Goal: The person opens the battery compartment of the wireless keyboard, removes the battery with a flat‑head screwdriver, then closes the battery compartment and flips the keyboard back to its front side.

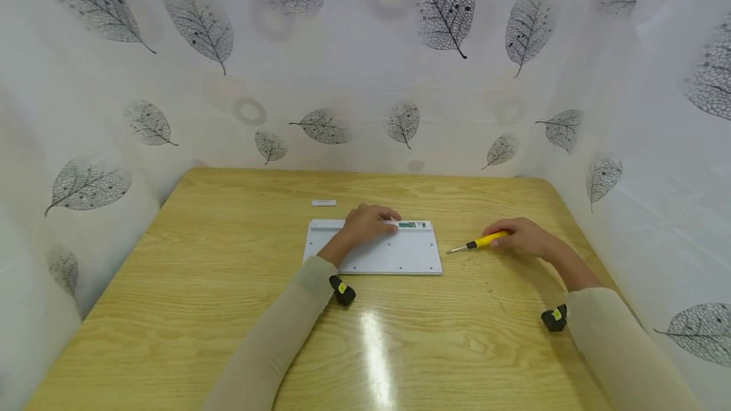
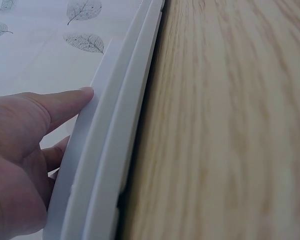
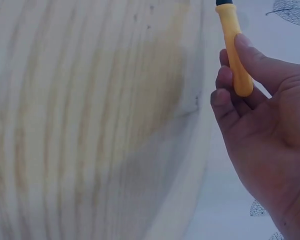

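Screwdriver, slim, yellow-handled, metal-shafted [image 1: 485,241], was pinched in right hand [image 1: 524,237], right of flat white rectangular panel [image 1: 394,257]. Left hand [image 1: 364,224] touched panel's far edge, closure unclear. Judged risk: weak bracing could let panel skid.

Near the middle of the head view, the left hand [image 1: 367,224] is covering part of the white panel [image 1: 411,254], whose dark dots are showing too small to identify. Right of centre, the right hand [image 1: 524,238] is hiding the rear of the screwdriver [image 1: 482,242]; specks [image 1: 490,290] below are appearing too small to tell. In the left wrist view, the panel is running off the top and bottom edges. In the right wrist view, the top edge is cutting off the screwdriver's shaft, while the wood grain [image 3: 55,125] is blurring.
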`<state>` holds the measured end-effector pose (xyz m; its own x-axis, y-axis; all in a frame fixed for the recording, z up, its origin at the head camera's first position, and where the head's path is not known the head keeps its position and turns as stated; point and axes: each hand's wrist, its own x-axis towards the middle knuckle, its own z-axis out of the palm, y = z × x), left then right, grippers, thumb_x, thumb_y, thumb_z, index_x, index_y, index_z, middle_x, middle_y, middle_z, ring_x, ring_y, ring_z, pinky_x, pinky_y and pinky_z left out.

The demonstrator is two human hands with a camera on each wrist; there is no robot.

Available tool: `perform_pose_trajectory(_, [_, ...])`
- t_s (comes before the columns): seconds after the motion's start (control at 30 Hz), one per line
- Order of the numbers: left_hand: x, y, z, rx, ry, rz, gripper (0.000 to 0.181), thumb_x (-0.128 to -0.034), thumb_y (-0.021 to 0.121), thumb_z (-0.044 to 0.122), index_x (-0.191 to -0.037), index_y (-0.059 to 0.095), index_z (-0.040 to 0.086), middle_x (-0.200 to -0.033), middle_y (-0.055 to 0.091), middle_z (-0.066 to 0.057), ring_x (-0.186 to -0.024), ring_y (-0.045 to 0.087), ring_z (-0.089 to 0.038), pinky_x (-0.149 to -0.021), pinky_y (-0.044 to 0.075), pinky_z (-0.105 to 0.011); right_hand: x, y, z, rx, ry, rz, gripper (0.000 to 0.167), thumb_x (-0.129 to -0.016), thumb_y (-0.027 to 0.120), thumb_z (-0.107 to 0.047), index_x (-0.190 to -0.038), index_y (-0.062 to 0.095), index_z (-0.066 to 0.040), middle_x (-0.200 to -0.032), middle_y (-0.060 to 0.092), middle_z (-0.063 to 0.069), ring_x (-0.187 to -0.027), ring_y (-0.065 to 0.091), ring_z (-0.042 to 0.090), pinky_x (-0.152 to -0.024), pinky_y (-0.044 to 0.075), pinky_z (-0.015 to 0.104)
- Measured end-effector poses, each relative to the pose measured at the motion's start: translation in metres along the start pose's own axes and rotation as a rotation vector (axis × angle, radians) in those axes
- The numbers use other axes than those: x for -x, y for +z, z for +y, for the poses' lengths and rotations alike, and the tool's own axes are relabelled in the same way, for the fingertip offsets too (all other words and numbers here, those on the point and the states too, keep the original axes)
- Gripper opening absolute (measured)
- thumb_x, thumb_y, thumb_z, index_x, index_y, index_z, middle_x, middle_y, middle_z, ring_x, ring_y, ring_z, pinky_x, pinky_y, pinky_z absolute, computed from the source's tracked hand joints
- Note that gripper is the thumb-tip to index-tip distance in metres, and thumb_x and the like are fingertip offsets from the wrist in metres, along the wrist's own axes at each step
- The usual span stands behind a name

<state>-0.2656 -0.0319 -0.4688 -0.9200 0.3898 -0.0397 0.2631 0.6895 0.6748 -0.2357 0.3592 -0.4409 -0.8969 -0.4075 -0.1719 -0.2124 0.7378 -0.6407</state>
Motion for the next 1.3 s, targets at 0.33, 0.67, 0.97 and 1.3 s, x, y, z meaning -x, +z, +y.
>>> perform_pose_trajectory(0.33, [0.002,-0.002,0.002,0.003,-0.006,0.009,0.028,-0.0927,0.071,0.038,-0.120,0.073,0.032,-0.116,0.070,0.007,-0.107,0.054,-0.018,-0.103,0.034,-0.045,0.014,-0.010,-0.023,-0.200,-0.019,0.063,0.039,-0.099,0.065,-0.019,-0.131,0.060,0.003,-0.115,0.065,0.023,-0.084,0.062,0.034,-0.071,0.054,0.037])
perform_pose_trajectory(0.67, [0.002,-0.001,0.002,-0.005,-0.012,0.010,0.028,-0.0928,0.071,0.037,-0.120,0.073,0.033,-0.113,0.069,0.008,-0.105,0.050,-0.018,-0.101,0.033,-0.044,0.012,0.000,-0.038,-0.216,-0.077,0.236,0.038,-0.101,0.063,-0.025,-0.133,0.059,-0.006,-0.103,0.066,0.018,-0.079,0.062,0.031,-0.071,0.058,0.038])
perform_pose_trajectory(0.97, [0.003,-0.001,0.003,0.012,-0.006,0.011,0.028,-0.0925,0.071,0.036,-0.120,0.073,0.032,-0.113,0.069,0.008,-0.107,0.050,-0.019,-0.103,0.032,-0.045,0.008,0.011,-0.048,-0.310,-0.108,0.362,0.045,-0.101,0.063,-0.027,-0.140,0.056,-0.006,-0.110,0.068,0.011,-0.085,0.067,0.017,-0.070,0.059,0.035])
perform_pose_trajectory(1.3, [0.004,-0.001,0.003,0.014,0.006,0.015,0.028,-0.0927,0.071,0.036,-0.121,0.073,0.033,-0.113,0.070,0.008,-0.106,0.050,-0.018,-0.102,0.032,-0.044,0.000,0.019,-0.058,-0.396,-0.092,0.416,0.040,-0.105,0.054,-0.027,-0.142,0.053,-0.011,-0.119,0.060,0.012,-0.076,0.063,0.018,-0.056,0.051,0.030])
